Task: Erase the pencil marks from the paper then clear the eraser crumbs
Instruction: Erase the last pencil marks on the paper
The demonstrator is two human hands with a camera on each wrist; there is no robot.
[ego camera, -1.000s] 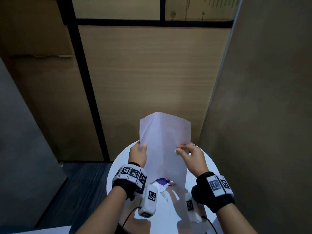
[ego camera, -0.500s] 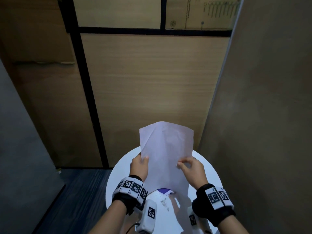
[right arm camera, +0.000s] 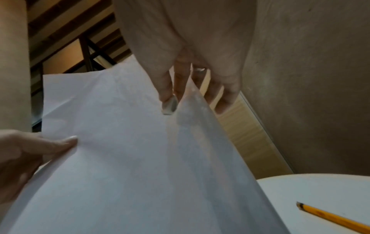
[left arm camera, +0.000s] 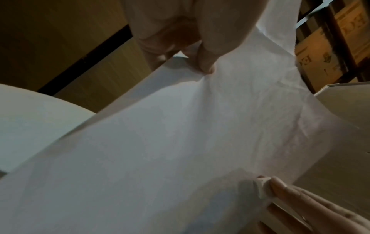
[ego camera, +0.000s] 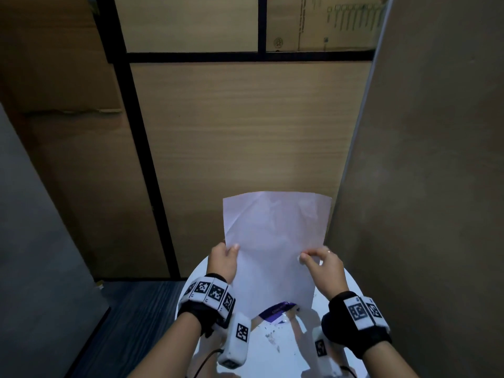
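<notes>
Now I hold the paper (ego camera: 275, 241) up off the round white table (ego camera: 351, 285), tilted so its far edge stands highest, my left hand (ego camera: 222, 261) pinching its left edge with thumb on top, my right hand (ego camera: 324, 268) pinching the right edge. Between my right thumb and forefinger I also grip the small white eraser (right arm camera: 169, 105), pressed against the sheet. Compared with a second ago, the sheet looks flatter and broader across the top, its far corners spread wider, where before it bowed into a narrower arch. My hands keep the same edges they had then. The dark crumbs (ego camera: 272, 338) lie scattered on the table below the sheet's near edge, as before, just beside a purple wrapper (ego camera: 276, 313) half hidden under the paper. A yellow pencil (right arm camera: 332, 217) lies on the table to my right, seen only from the right wrist.
</notes>
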